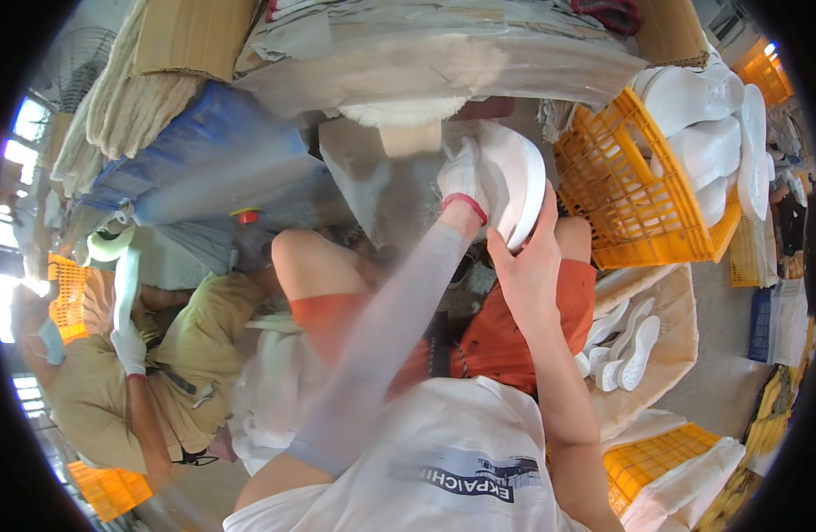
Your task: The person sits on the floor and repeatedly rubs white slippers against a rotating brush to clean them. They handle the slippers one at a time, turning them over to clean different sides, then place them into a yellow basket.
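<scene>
A white shoe sole [523,191] is held up between my hands, above my right knee. My left hand [462,177], in a white knit glove with a red cuff, is closed on its left side, fingers partly hidden. My bare right hand [523,270] grips the near end, thumb on the left and fingers along the right edge. Just left of the sole and beyond my gloved hand is a round, fuzzy white buffing wheel [403,112], partly under a plastic-wrapped cover [372,71]. A gap separates the sole from the wheel.
An orange crate [616,191] heaped with white soles [705,146] stands at the right. Below it, a lined container [678,355] holds more soles [638,355]. At the left, a seated co-worker [142,390] holds a pale sole [125,284] in a gloved hand. A red button [246,215] sits on the machine.
</scene>
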Demonstrator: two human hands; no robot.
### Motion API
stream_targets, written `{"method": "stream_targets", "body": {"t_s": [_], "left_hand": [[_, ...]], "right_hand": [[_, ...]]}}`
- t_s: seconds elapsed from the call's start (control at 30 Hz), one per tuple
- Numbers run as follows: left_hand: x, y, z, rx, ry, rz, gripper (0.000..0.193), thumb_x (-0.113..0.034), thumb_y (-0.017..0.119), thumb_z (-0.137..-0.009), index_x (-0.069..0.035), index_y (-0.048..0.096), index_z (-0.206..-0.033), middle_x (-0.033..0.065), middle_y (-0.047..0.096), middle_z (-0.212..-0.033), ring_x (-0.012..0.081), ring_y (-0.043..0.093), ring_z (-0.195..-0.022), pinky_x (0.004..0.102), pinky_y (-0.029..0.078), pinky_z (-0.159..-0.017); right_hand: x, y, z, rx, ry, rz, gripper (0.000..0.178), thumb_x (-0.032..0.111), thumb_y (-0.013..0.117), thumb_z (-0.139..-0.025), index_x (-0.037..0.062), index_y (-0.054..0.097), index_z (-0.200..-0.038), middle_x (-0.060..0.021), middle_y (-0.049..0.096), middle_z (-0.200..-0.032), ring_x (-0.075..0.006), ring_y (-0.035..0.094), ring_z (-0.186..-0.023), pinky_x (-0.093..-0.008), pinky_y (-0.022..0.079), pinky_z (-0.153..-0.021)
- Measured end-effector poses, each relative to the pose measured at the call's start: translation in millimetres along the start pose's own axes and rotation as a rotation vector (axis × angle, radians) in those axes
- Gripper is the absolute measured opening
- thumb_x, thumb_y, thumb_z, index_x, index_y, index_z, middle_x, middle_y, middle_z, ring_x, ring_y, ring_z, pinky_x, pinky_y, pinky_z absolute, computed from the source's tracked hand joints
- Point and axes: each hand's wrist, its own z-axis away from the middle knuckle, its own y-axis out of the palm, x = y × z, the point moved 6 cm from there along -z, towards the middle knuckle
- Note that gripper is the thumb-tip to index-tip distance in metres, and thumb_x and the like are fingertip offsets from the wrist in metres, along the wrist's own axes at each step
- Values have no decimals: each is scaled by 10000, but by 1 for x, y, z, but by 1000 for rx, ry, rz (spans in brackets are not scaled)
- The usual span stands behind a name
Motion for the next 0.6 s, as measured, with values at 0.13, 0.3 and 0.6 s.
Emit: {"method": "stream_targets", "body": {"t_s": [0.13, 0.3, 0.6], "left_hand": [[2, 1, 0, -90, -30, 42, 476, -371, 739, -966, 1, 650, -1249, 100, 691, -1118, 219, 662, -975, 374, 556, -864], [3, -11, -21, -46, 71, 42, 478, -358, 726, -972, 7, 643, -1269, 108, 684, -1159, 239, 661, -1025, 386, 557, -893], [0, -30, -36, 130, -175, 198, 423, -296, 619, -1030, -30, 588, -1357, 122, 678, -1246, 266, 672, -1097, 399, 563, -947]], "right_hand": [[-8, 7, -10, -60, -2, 52, 739, 56, 671, -913, 30, 335, -1570, -280, 654, -1210, -364, 701, -998, -412, 565, -868], [-15, 4, -24, -5, 15, 71, 622, 28, 608, -942, -8, 388, -1523, -302, 679, -1128, -461, 689, -992, -465, 564, -856], [-16, 20, -46, 2, -47, -19, 546, 40, 586, -903, -22, 527, -1442, -219, 728, -1082, -266, 724, -885, -367, 571, -822]]}}
